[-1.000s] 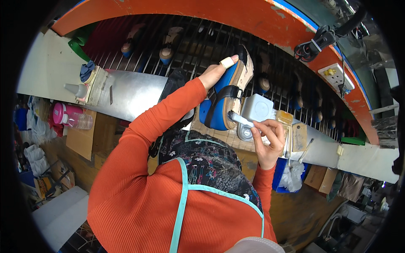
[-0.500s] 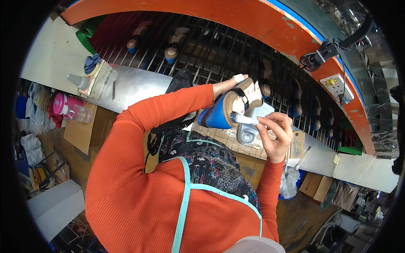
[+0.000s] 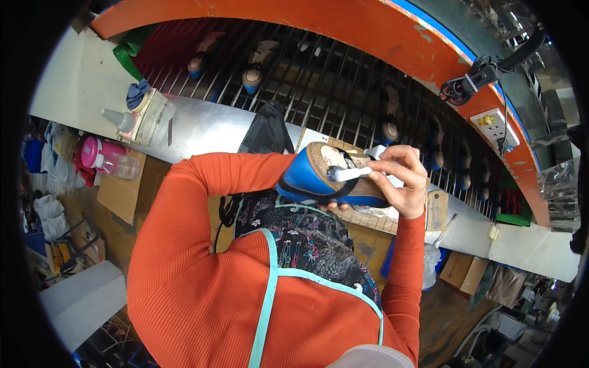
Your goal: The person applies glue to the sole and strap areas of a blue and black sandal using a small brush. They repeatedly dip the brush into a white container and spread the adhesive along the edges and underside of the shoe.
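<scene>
My left hand (image 3: 333,207) supports a blue shoe last (image 3: 300,178) from below; only its fingertips show under the near side. The last lies bottom up, with a cork-coloured rim, a pale insole with dark marks and black straps across it. Between the thumb and fingers of my right hand (image 3: 402,178) is a slim white brush (image 3: 354,173). Its dark tip touches the last's underside near the wide end. Behind the last, partly hidden, a pale grey-white container (image 3: 375,151) stands on the bench.
Beyond the metal bench edge (image 3: 202,126) runs a conveyor of metal rods (image 3: 300,86) carrying several similar lasts (image 3: 252,78). An orange frame (image 3: 294,21) arches over it. A grey nozzle (image 3: 116,118) and blue cloth (image 3: 137,93) sit at left. Right lies a thin brush (image 3: 446,229).
The last has turned from pointing away to lying crosswise, lower and nearer me. My left hand has gone from its far end to underneath. The brush has come onto it.
</scene>
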`<state>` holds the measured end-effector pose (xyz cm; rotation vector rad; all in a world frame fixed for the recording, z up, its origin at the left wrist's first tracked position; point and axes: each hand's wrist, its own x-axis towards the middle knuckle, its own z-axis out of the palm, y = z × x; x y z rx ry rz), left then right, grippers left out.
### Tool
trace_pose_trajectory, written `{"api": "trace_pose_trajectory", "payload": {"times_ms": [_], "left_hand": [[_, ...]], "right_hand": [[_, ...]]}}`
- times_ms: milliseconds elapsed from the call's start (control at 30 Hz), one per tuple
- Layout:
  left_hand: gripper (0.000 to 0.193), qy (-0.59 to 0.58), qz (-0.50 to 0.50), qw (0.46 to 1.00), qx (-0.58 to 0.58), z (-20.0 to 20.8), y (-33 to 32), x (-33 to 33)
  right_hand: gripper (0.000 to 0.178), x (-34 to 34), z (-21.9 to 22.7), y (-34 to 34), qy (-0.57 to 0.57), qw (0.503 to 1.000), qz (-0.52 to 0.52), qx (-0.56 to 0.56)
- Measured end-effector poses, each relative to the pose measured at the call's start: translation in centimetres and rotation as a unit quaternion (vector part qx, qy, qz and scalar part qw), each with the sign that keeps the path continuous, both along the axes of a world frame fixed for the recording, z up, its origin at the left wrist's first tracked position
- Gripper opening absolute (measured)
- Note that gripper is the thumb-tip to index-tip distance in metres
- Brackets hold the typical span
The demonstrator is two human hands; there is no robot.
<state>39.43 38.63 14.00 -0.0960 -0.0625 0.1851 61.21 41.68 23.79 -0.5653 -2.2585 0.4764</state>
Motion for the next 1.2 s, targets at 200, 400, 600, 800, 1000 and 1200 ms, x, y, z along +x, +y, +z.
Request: {"api": "trace_pose_trajectory", "payload": {"times_ms": [200, 400, 600, 800, 1000, 1200], "left_hand": [[0.075, -0.062, 0.028, 0.997, 0.022, -2.4, 0.0, 0.6], [0.074, 0.011, 0.303, 0.952, 0.035, -2.5, 4.9, 3.2], [0.078, 0.247, 0.449, 0.796, 0.322, -0.7, 6.6, 0.2], [0.079, 0.267, 0.370, 0.818, 0.351, -0.4, 6.4, 0.9], [0.083, 0.280, 0.376, 0.817, 0.335, -0.9, 4.2, 1.0], [0.089, 0.270, 0.362, 0.887, 0.101, -1.0, 2.7, -1.5]], "right_hand": [[0.023, 1.2, 0.2, -0.6, -0.023, 1.000, -0.019, -0.005], [0.023, 0.2, -1.9, -5.2, -0.043, 0.944, -0.314, 0.089], [0.019, -1.5, -4.2, -9.6, 0.022, 0.973, -0.228, 0.001], [0.017, 0.1, -4.7, -2.1, 0.040, 0.925, -0.372, 0.067], [0.015, 1.0, -4.5, -0.8, 0.001, 0.835, -0.521, 0.174], [0.017, -0.2, -4.7, -6.6, 0.099, 0.927, -0.352, -0.083]]}}
